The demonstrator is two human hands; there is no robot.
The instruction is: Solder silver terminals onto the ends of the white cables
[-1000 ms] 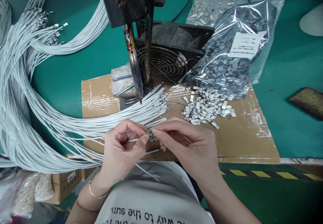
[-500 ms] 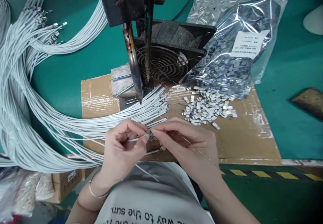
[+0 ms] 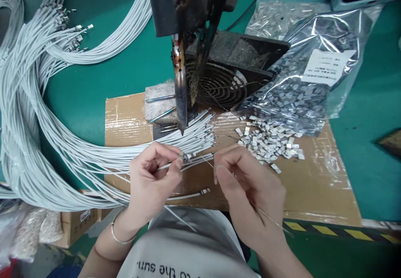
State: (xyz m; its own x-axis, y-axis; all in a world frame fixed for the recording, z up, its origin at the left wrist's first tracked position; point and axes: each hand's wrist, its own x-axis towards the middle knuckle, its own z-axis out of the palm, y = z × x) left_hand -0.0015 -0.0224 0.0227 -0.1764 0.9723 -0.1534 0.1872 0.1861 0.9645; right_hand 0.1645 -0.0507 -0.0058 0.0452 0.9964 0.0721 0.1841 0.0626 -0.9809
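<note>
Bare cardboard (image 3: pixel 316 178) lies open in front and right of the loose metal terminals (image 3: pixel 269 140), while the hanging soldering iron (image 3: pixel 181 94), the fan (image 3: pixel 225 86) behind it and the fanned white wires (image 3: pixel 103 157) crowd the middle and left.

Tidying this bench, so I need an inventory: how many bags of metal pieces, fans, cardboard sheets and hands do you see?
Bags of metal pieces: 2, the labelled bag and the bag behind it
Fan: 1
Cardboard sheet: 1
Hands: 2, the left hand pinching a white wire, the right hand closed on a thin wire
Total: 6
</note>
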